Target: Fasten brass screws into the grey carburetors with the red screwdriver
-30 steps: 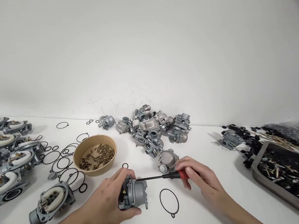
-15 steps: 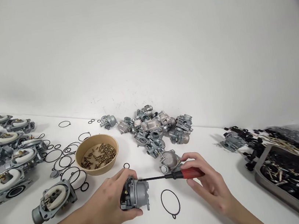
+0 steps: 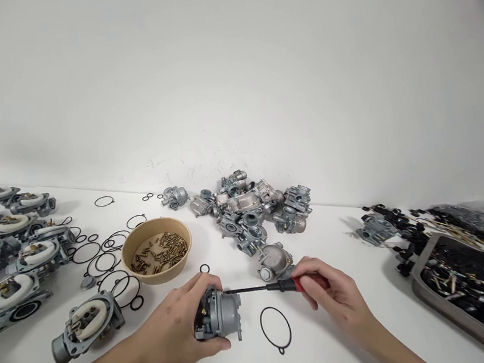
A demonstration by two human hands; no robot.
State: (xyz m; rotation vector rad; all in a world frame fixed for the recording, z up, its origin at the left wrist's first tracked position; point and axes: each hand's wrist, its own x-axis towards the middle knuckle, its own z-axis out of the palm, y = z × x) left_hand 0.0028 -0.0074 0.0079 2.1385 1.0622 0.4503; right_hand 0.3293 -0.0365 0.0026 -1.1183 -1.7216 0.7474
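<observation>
My left hand (image 3: 185, 324) is wrapped round a grey metal carburetor (image 3: 225, 314), held on its side with its rounded bowl facing right. In my right hand (image 3: 332, 292) is a screwdriver (image 3: 281, 285) with a red and black handle, the fingers closed round the grip. Its dark shaft runs level to the left and reaches the upper edge of the carburetor; the tip itself is hidden there. A black rubber gasket ring (image 3: 276, 330) lies on the white table just right of the carburetor. Behind the shaft rests another carburetor (image 3: 275, 261).
A round tan bowl (image 3: 127, 259) of small brass screws stands at left, with loose black O-rings (image 3: 87, 252) around it. Opened carburetors (image 3: 88, 323) with white floats crowd the far left. More carburetors (image 3: 245, 205) are heaped behind. A metal tray (image 3: 423, 285) of parts sits at right.
My right hand's fingers have closed round the screwdriver handle from a looser, more open hold. The left hand, the carburetor and the gasket ring have stayed in place.
</observation>
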